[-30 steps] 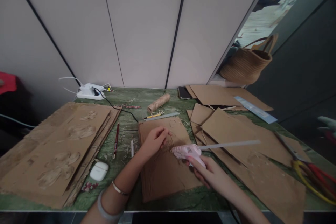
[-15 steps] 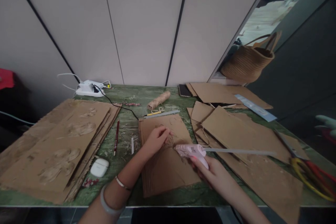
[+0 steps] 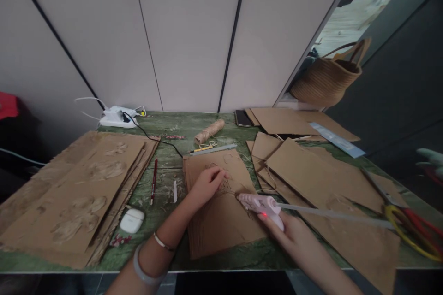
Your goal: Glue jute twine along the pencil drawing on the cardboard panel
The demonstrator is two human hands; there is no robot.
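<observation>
My right hand point(image 3: 285, 230) is wrapped round a pink glue gun point(image 3: 261, 205), its nozzle pointing left over a stack of cardboard point(image 3: 224, 230). A long pale glue stick point(image 3: 332, 213) sticks out of the gun's back, and a red light shows near the grip. On the upper part of the same stack rests my left hand point(image 3: 209, 182), fingers curled and pinched together. Thin twine point(image 3: 226, 184) lies in a drawn-out pattern beside those fingertips; what they pinch is too small to make out.
Left, cardboard sheets point(image 3: 114, 147) carry raised twine shapes. A twine roll point(image 3: 209, 131), pencil point(image 3: 154, 182), white earphone case point(image 3: 132, 220) and power strip point(image 3: 119, 116) lie around. Right are more cardboard pieces point(image 3: 304, 170), scissors point(image 3: 404, 221), a blue ruler point(image 3: 337, 140) and a phone point(image 3: 243, 118).
The glue gun in my right hand has shifted right and slightly down, away from my left fingers. Its red light now shows. My left hand has stayed almost still.
</observation>
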